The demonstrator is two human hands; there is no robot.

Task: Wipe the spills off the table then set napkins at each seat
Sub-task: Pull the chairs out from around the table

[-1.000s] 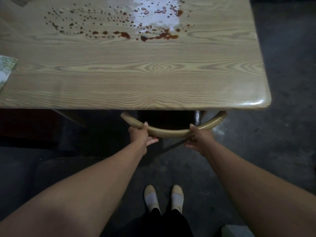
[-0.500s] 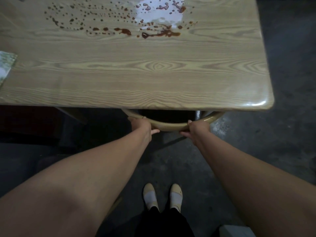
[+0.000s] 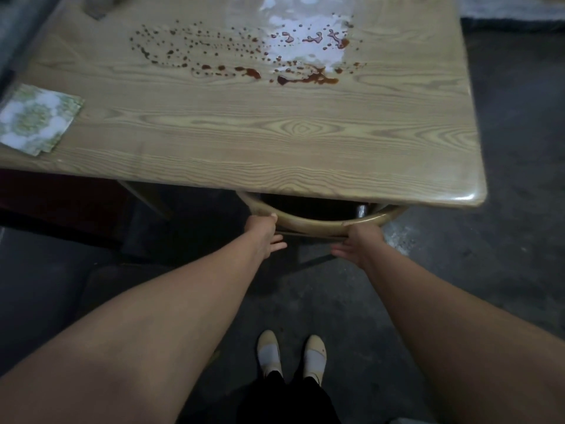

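Observation:
A wooden table (image 3: 305,166) carries a reddish-brown spill (image 3: 305,76), a trail of drops and small puddles across its far half. A stack of green-and-white patterned napkins (image 3: 36,120) lies at the left edge. Under the near edge sits a chair, of which only the curved wooden back rail (image 3: 312,223) shows. My left hand (image 3: 266,234) presses on the rail's left part, thumb on top and fingers straight below it. My right hand (image 3: 357,243) presses on the right part the same way.
A grey object (image 3: 97,7) stands at the table's far left corner, cut off by the frame. My two feet in pale shoes (image 3: 290,356) stand on the dark concrete floor. A dark seat lies low on the left (image 3: 46,270).
The chair has slid further under the table with both hands on its rail. My view has shifted, and the napkin stack now shows more fully at the left.

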